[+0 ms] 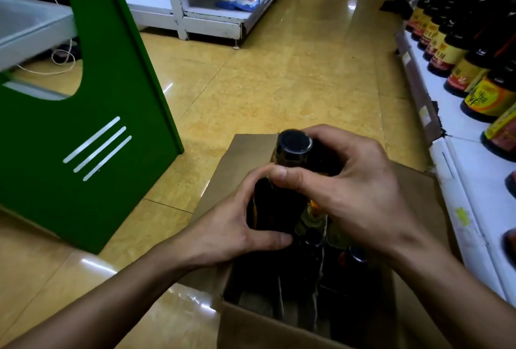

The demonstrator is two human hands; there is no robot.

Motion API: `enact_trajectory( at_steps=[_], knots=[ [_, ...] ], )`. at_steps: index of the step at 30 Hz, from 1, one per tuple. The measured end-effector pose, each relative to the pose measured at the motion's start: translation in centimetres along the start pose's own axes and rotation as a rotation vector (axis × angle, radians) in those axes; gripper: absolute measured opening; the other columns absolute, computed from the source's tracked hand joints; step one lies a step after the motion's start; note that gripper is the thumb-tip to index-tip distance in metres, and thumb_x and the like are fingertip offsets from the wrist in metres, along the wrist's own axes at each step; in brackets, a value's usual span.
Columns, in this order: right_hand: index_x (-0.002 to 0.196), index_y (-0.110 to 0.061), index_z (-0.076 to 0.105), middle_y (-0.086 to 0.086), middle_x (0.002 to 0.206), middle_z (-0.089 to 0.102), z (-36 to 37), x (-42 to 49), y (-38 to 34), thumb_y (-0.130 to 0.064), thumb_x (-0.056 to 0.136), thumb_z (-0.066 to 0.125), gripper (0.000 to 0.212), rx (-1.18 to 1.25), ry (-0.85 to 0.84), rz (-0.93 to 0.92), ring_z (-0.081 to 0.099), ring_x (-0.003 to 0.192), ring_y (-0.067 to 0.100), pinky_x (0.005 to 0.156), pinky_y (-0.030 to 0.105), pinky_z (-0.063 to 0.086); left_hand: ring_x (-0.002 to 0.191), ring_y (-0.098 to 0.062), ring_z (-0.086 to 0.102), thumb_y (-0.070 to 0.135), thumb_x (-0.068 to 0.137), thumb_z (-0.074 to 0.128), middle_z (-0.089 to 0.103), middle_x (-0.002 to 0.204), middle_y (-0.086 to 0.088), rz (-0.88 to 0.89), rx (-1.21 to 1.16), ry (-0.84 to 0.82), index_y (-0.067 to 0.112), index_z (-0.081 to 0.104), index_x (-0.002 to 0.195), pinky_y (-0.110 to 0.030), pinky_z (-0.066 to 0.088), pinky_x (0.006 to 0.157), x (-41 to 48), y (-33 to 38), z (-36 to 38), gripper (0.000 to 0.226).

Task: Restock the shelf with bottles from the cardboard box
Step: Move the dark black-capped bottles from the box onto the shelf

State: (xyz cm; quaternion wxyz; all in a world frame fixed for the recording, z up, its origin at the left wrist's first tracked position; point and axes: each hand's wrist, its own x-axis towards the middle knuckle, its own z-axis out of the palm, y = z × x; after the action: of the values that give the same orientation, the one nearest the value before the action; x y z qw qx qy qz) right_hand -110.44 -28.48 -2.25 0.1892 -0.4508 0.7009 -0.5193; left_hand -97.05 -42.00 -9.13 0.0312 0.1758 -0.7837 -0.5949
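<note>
A dark bottle (282, 203) with a black cap is held upright above the open cardboard box (251, 329) on the floor. My left hand (237, 225) wraps around the bottle's body from the left. Just below the cap, my right hand (346, 186) grips its neck from the right. More dark bottles (354, 267) stand inside the box, partly hidden in shadow. The white shelf (469, 181) on the right carries a row of dark bottles with yellow and red labels (460, 69).
A green stand (92, 153) rises on the left, close to the box. Another white shelf unit (212, 19) with blue packets stands across the tiled aisle. A white cable (64, 58) lies on the floor at far left.
</note>
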Motion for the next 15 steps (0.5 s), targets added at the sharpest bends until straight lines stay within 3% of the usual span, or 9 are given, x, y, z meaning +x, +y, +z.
enact_trajectory(
  at_steps=[3, 6, 10, 13, 15],
  knots=[
    [0.090, -0.026, 0.075, -0.009, 0.084, 0.076, -0.5, 0.0, -1.5, -0.032, 0.074, 0.085, 0.020, 0.143, 0.072, -0.059, 0.073, 0.078, 0.002, 0.066, 0.018, 0.053, 0.115, 0.017, 0.058, 0.023, 0.076, 0.088, 0.060, 0.121, 0.042, -0.004, 0.021, -0.018, 0.056, 0.039, 0.129, -0.002, 0.046, 0.089, 0.1, 0.8, 0.3, 0.079],
    [0.089, -0.023, 0.075, -0.008, 0.079, 0.074, -0.8, 0.1, -2.6, -0.035, 0.071, 0.081, 0.023, 0.225, 0.129, -0.106, 0.071, 0.074, 0.003, 0.064, 0.015, 0.052, 0.108, 0.018, 0.061, 0.023, 0.074, 0.089, 0.062, 0.112, 0.045, -0.014, 0.000, -0.034, 0.055, 0.047, 0.117, -0.002, 0.047, 0.083, -0.1, 1.4, 0.4, 0.068],
    [0.093, -0.025, 0.073, -0.013, 0.080, 0.074, -0.9, 0.2, -3.2, -0.039, 0.075, 0.076, 0.023, 0.230, 0.163, -0.122, 0.071, 0.075, -0.003, 0.064, 0.010, 0.051, 0.098, 0.021, 0.062, 0.017, 0.074, 0.088, 0.063, 0.101, 0.046, 0.022, -0.056, 0.073, 0.050, 0.050, 0.110, -0.001, 0.049, 0.075, -0.4, 1.5, 1.7, 0.062],
    [0.116, -0.029, 0.069, -0.011, 0.106, 0.077, -0.4, 0.0, -2.5, -0.047, 0.082, 0.070, 0.038, 0.157, 0.128, -0.084, 0.072, 0.100, 0.001, 0.086, 0.022, 0.058, 0.100, 0.007, 0.070, 0.025, 0.069, 0.094, 0.072, 0.107, 0.029, 0.037, -0.151, 0.145, 0.046, 0.059, 0.113, -0.012, 0.056, 0.080, -0.4, 0.9, 2.9, 0.061],
    [0.135, -0.036, 0.057, -0.013, 0.124, 0.070, 0.4, -0.7, -1.0, -0.059, 0.085, 0.068, 0.056, 0.117, 0.092, -0.026, 0.066, 0.118, 0.004, 0.101, 0.036, 0.054, 0.103, -0.005, 0.074, 0.029, 0.067, 0.094, 0.076, 0.112, 0.015, 0.056, -0.208, 0.176, 0.044, 0.059, 0.120, -0.024, 0.060, 0.083, -0.4, 1.1, 3.3, 0.065]
  ],
)
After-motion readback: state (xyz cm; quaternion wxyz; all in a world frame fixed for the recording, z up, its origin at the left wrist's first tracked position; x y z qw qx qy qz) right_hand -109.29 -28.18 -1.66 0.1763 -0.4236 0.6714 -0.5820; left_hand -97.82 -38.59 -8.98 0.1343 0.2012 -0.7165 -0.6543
